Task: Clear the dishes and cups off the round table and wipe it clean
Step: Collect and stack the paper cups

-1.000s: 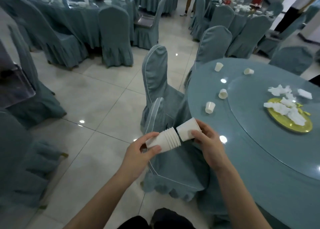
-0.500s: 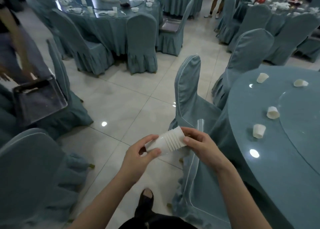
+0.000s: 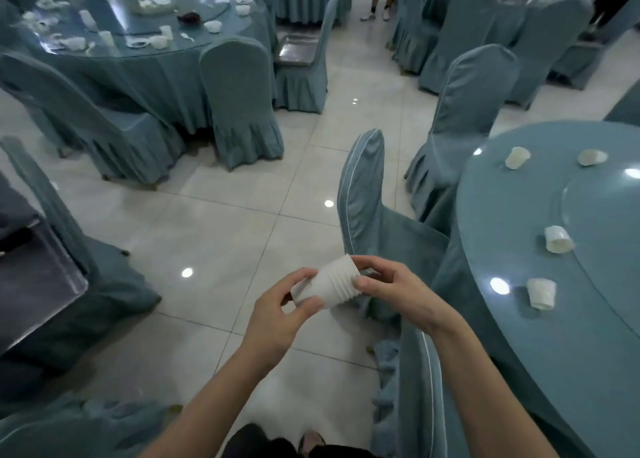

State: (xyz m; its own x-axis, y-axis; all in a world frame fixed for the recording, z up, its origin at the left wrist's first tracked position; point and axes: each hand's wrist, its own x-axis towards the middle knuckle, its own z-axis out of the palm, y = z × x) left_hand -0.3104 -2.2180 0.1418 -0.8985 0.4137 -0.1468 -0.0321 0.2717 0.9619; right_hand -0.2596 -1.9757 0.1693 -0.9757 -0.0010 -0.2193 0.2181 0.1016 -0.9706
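A stack of white paper cups (image 3: 332, 282) lies sideways between both hands, over the floor left of the round table (image 3: 519, 336). My left hand (image 3: 277, 313) grips the stack's narrow base end. My right hand (image 3: 398, 291) holds the wide rim end, thumb and fingers curled round it. Several loose white cups remain on the table: one upside down near the edge (image 3: 541, 293), one tipped over (image 3: 557, 239), and two farther back (image 3: 517, 157) (image 3: 592, 157). A glass turntable (image 3: 609, 222) covers the table's middle.
Covered chairs stand close by: one just behind the hands (image 3: 363, 194), one below my right arm (image 3: 415, 388), another farther back (image 3: 467, 93). A second table with used dishes (image 3: 138, 31) is at the back left. A dark tray (image 3: 38, 284) sits at the left.
My right hand pushed its single cup onto the stack, so both hands now hold one nested stack. The view swung left, and the plate with napkins left the frame.
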